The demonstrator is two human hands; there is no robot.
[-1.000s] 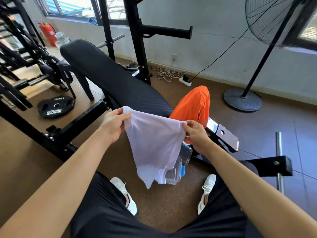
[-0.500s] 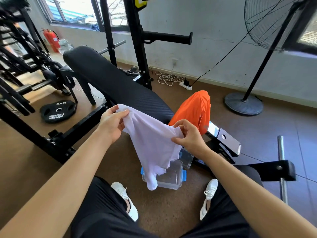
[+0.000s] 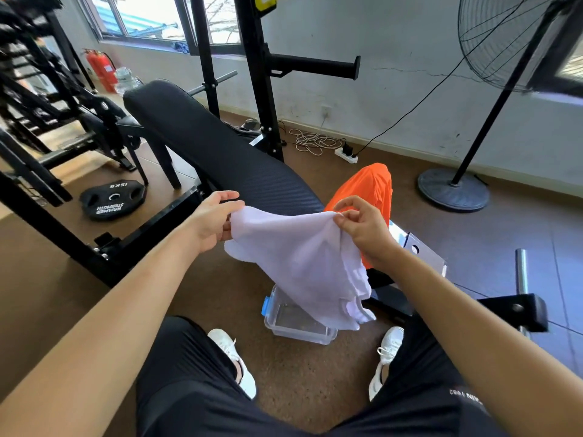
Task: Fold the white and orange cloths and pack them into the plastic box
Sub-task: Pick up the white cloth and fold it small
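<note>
- The left hand point(image 3: 212, 219), arm stretched forward, pinches one upper edge of the white cloth point(image 3: 299, 263) between thumb and fingers.
- The right hand point(image 3: 362, 228), wrist bent inward, grips the other upper edge with curled fingers.
- The cloth hangs between them in the air, over the plastic box point(image 3: 296, 323) on the floor.
- The orange cloth point(image 3: 369, 187) lies draped on the black bench point(image 3: 220, 152) behind.

A black padded weight bench point(image 3: 220, 152) is slanting across the brown floor point(image 3: 47, 279), a black rack point(image 3: 262, 74) standing behind it. A weight plate point(image 3: 113, 200) (marked 15KG) is lying flat at left. A pedestal fan point(image 3: 452, 190) is standing at right; a power strip point(image 3: 347, 154) and coiled white cable point(image 3: 310, 141) are lying by the wall. Red fire extinguishers point(image 3: 101, 69) are standing below the window point(image 3: 148, 17).
</note>
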